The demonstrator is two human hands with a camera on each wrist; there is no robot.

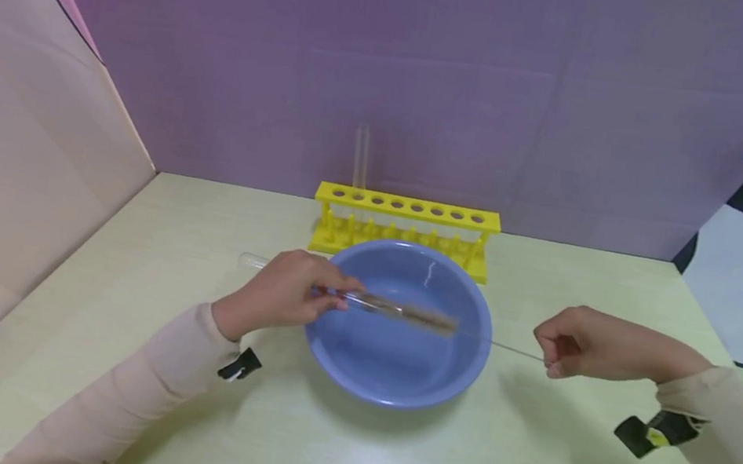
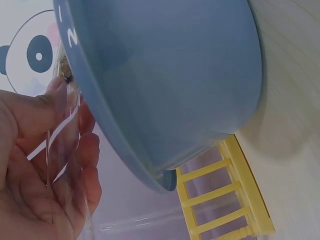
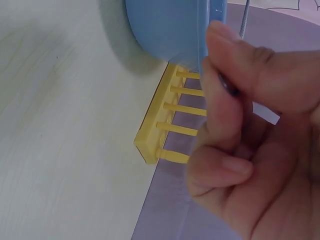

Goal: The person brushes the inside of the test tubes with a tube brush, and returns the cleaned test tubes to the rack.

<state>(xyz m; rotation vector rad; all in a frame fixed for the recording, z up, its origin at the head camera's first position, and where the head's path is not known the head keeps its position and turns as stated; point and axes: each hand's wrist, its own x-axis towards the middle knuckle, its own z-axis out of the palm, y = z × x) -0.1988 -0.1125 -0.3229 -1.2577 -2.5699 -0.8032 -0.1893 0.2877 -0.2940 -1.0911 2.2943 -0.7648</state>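
Observation:
My left hand (image 1: 292,288) grips a clear glass test tube (image 1: 255,261) held almost level above a blue basin (image 1: 384,392). The tube's rounded end sticks out left of the hand; its mouth points right. A test tube brush (image 1: 430,320) with brown bristles lies partly inside the mouth, the rest of the bristles outside. Its thin wire handle runs right over the basin's rim to my right hand (image 1: 591,342), whose thumb and finger pinch the wire's end. In the left wrist view the fingers (image 2: 90,150) curl round the clear tube beside the basin's rim.
Behind the basin stands a yellow test tube rack (image 1: 411,206). One upright test tube (image 1: 362,155) is in a hole near its left end. A purple backdrop (image 1: 436,75) rises behind the light wooden table (image 1: 382,463), with printed panels at either side.

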